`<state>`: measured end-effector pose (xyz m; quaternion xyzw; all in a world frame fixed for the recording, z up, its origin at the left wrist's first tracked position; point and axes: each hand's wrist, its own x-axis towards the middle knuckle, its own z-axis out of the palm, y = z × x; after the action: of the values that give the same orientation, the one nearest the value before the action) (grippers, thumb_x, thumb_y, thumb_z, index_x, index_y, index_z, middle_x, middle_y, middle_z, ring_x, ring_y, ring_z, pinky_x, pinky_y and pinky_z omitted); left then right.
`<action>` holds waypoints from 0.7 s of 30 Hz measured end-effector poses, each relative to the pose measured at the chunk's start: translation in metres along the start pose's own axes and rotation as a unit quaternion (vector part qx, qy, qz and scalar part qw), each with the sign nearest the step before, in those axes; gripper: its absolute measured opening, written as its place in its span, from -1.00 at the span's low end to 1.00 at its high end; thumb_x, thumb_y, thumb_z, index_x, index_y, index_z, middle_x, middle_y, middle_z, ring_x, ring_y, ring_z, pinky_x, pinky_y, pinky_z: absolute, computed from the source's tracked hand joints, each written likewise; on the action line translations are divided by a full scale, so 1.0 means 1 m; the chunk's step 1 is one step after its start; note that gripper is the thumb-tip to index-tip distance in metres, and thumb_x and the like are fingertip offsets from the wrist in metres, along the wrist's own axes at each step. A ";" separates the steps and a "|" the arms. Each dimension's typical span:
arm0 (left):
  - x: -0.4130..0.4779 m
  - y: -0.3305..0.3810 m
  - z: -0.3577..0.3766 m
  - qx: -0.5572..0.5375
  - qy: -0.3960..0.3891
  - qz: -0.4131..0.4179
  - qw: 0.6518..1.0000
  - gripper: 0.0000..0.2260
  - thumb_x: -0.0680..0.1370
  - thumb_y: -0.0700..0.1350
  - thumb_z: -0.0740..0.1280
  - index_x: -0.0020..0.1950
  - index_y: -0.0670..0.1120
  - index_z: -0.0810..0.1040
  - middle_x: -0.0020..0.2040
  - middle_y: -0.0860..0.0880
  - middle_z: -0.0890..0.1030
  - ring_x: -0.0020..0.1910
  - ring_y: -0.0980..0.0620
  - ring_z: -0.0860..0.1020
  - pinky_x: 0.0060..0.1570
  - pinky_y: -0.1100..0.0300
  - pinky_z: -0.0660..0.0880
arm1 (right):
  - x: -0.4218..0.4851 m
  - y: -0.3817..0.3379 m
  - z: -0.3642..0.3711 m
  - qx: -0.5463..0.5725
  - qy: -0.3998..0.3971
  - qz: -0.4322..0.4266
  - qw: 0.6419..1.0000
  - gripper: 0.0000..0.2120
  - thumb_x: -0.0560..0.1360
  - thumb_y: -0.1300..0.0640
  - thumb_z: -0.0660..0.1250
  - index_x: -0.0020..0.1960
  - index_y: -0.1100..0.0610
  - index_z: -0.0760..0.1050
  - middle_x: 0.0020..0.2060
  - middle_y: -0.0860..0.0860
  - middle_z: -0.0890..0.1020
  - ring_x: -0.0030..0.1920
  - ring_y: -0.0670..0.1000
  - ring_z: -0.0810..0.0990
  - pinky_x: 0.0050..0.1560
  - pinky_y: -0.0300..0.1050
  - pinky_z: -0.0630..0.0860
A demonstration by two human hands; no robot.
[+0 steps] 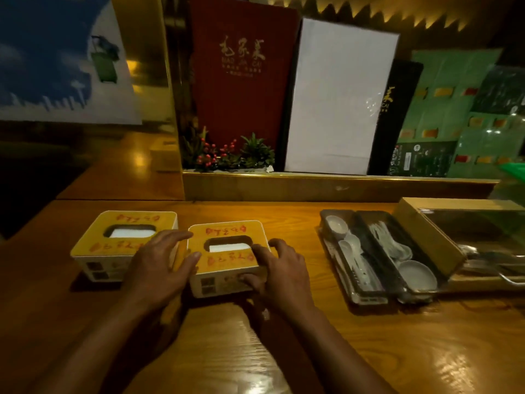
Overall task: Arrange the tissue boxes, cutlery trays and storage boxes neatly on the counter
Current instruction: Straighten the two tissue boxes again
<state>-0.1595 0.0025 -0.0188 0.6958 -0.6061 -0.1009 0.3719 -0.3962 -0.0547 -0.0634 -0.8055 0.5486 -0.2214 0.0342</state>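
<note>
Two white tissue boxes with yellow lids and red writing stand side by side on the wooden counter point(284, 351). The left tissue box point(113, 245) stands alone. The right tissue box point(224, 237) sits between my hands: my left hand point(159, 268) presses its left side, thumb on the lid, and my right hand point(281, 274) grips its right front corner. Two dark cutlery trays point(366, 297) with white spoons and small dishes lie to the right. A wooden storage box point(426, 240) with a clear lid sits at the far right.
A raised ledge point(326, 189) runs behind the counter. On it stand a red menu point(241, 81), a white board point(338, 98), a black menu point(397, 109), green sheets point(460, 123) and a small plant with red berries point(224, 155).
</note>
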 end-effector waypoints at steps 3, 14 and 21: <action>0.001 0.001 0.015 -0.064 -0.061 -0.006 0.996 -0.55 0.51 0.04 0.45 0.39 0.12 0.49 0.41 0.05 0.47 0.29 -0.03 0.50 0.09 0.01 0.56 | 0.004 0.013 -0.006 -0.020 -0.003 0.032 0.999 -0.32 0.42 -0.35 0.34 0.47 -0.16 0.30 0.43 0.03 0.38 0.39 0.09 0.32 0.33 0.07 0.30; 0.042 0.048 0.109 -0.155 -0.115 -0.025 0.981 -0.57 0.56 -0.10 0.42 0.43 -0.01 0.50 0.57 0.06 0.31 0.49 -0.05 0.36 0.31 -0.05 0.52 | 0.027 0.078 -0.037 -0.066 0.027 0.129 0.989 -0.44 0.45 -0.24 0.37 0.38 -0.05 0.44 0.34 0.01 0.49 0.34 0.08 0.38 0.32 0.14 0.34; 0.068 0.063 0.141 -0.171 -0.125 -0.031 0.977 -0.59 0.56 -0.17 0.40 0.42 -0.03 0.50 0.57 0.08 0.32 0.47 -0.02 0.39 0.34 -0.02 0.49 | 0.028 0.101 -0.043 -0.060 0.046 0.161 0.984 -0.43 0.50 -0.22 0.34 0.45 -0.05 0.38 0.39 0.00 0.44 0.39 0.07 0.32 0.41 0.10 0.26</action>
<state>-0.2745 -0.1148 -0.0571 0.6224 -0.5996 -0.3009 0.4033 -0.4924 -0.1121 -0.0454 -0.6964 0.6842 -0.2166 -0.0044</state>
